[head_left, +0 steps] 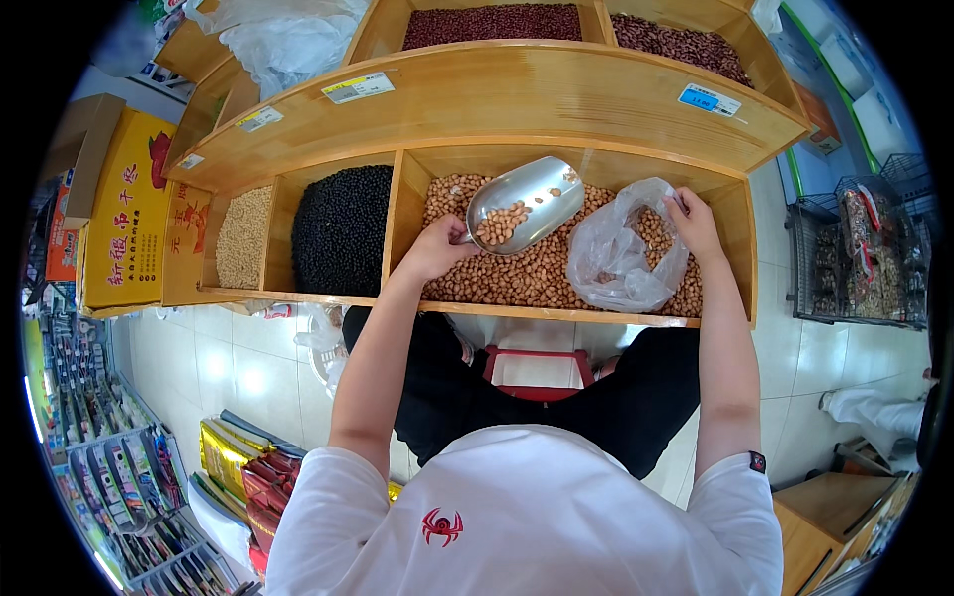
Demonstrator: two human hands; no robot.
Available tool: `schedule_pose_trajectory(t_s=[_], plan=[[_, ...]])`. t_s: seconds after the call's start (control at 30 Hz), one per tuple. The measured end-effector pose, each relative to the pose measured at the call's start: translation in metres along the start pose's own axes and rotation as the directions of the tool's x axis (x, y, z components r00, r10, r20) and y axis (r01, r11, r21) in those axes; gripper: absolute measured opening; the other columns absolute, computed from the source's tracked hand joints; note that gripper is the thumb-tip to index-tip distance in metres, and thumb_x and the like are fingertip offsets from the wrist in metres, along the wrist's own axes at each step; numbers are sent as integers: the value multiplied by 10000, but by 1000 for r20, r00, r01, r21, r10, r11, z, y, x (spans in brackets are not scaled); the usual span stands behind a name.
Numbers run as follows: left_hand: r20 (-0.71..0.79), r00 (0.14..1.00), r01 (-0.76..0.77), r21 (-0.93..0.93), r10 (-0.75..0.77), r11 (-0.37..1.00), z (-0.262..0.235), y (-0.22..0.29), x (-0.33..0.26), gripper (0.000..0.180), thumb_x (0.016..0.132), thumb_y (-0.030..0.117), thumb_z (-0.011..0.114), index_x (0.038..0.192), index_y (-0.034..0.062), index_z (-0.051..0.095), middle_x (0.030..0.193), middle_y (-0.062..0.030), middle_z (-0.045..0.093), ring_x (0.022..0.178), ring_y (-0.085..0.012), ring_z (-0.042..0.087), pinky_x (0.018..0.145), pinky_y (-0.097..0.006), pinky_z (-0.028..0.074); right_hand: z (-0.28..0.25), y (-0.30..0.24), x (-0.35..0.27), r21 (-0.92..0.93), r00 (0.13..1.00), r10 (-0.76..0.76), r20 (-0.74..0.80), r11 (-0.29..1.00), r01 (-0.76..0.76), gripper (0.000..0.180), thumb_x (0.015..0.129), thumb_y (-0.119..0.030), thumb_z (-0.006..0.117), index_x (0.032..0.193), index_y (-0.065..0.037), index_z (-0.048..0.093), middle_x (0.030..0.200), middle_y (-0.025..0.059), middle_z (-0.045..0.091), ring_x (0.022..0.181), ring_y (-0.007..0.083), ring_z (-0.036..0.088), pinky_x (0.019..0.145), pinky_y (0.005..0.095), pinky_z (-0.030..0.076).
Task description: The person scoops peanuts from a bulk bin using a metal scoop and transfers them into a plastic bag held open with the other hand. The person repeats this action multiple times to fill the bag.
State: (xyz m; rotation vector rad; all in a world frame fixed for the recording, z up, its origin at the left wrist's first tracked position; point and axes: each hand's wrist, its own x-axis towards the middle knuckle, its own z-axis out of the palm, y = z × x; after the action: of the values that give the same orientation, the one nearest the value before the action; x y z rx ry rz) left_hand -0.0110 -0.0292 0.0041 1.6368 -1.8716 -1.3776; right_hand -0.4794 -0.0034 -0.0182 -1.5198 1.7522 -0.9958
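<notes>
My left hand is closed round the handle of a shiny metal scoop. A small heap of light-brown speckled beans lies in the scoop, with a few loose ones nearer its lip. The scoop is above a wooden compartment filled with the same beans. At the compartment's right side, my right hand pinches the rim of a clear plastic bag. The bag's mouth gapes, and beans show through or behind its film; how many are inside I cannot tell. Scoop and bag are apart.
Left of the beans are compartments of black beans and pale grain. A raised wooden board with price tags stands behind, with red beans above. A yellow carton stands left, a wire basket right, a red stool below.
</notes>
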Motion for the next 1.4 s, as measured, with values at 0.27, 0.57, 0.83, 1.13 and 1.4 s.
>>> schedule_pose_trajectory(t_s=[0.27, 0.57, 0.83, 1.13, 1.4], plan=[[-104, 991, -88, 8, 88, 996, 2, 1, 0, 343, 784, 173, 828, 986, -2, 613, 907, -97, 687, 851, -174, 640, 786, -317, 516, 0, 1, 1, 12, 1000, 12, 8, 1000, -12, 231, 951, -233, 660, 918, -13, 601, 665, 24, 570, 603, 105, 510, 585, 290, 430], [-183, 940, -168, 484, 288, 859, -4, 85, -30, 230, 827, 246, 754, 994, 97, 700, 876, -124, 712, 849, -309, 689, 769, -383, 540, 0, 2, 2, -16, 1000, -7, 7, 1000, 7, 204, 961, -212, 644, 930, -14, 606, 714, 25, 587, 654, 104, 515, 631, 272, 448], [53, 936, -295, 654, 348, 696, 18, 159, -33, 221, 810, 282, 750, 967, 128, 724, 865, -101, 715, 829, -311, 685, 739, -427, 541, 1, 9, 5, -11, 996, -79, -41, 997, 79, 230, 942, -251, 656, 946, -23, 623, 679, 70, 616, 602, 159, 567, 608, 322, 467], [146, 915, -340, 780, 377, 525, 43, 182, -25, 223, 814, 286, 745, 944, 108, 713, 828, -119, 702, 816, -310, 693, 718, -438, 548, -1, 1, 3, -16, 1000, -7, -9, 1000, 7, 247, 943, -266, 657, 944, -22, 622, 687, 79, 616, 604, 173, 566, 608, 324, 464], [51, 923, -312, 677, 381, 666, 22, 176, -34, 234, 815, 279, 745, 929, 78, 705, 839, -144, 696, 821, -324, 686, 727, -442, 537, -1, -2, 3, -32, 1000, 12, 1, 999, -12, 245, 940, -269, 660, 963, -28, 627, 737, 85, 631, 658, 181, 568, 662, 338, 473]])
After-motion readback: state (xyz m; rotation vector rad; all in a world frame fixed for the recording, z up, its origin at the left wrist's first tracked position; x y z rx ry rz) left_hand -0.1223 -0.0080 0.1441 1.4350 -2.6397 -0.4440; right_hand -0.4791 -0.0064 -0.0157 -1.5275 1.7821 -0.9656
